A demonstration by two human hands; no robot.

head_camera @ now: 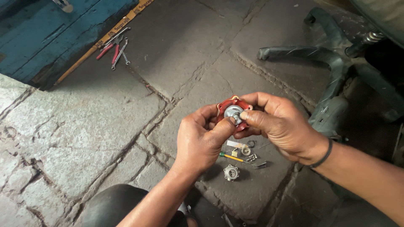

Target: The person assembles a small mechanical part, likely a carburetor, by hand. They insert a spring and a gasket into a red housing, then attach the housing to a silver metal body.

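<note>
Red round cover (234,110), a small cast part with a metal disc and spring piece (232,112) seated in its middle, sits held up between both hands, well above the stone floor (84,126). The left hand (201,138) curls closed around its lower left edge, thumb pressing in toward the metal centre. The right hand (280,126) grips the right side, thumb and forefinger pinched on the centre piece from the other side.

To do this well, I judge the cover should stay cradled in the left fingers so it cannot rotate, while the right thumb presses squarely on the metal piece; a skewed push could let the spring jump out. Keeping the work low over the floor parts would make a dropped piece easy to find.

Just below the hands, on the stone, lie the loose bits: a small screwdriver with a green and yellow handle (230,157), a round silver fitting (231,172), a dark rubber ring (251,144), a pale flat strip (235,144), and a cluster of small screws (251,158). They lie near one another, so a hand reaching down should move carefully among them.

Farther off to the right stands the black base of a swivel chair (332,63). At the far upper left, red-handled pliers (108,48) and a few spanners (120,52) lie beside a yellow strip (101,42) edging a blue wooden surface (50,33).
</note>
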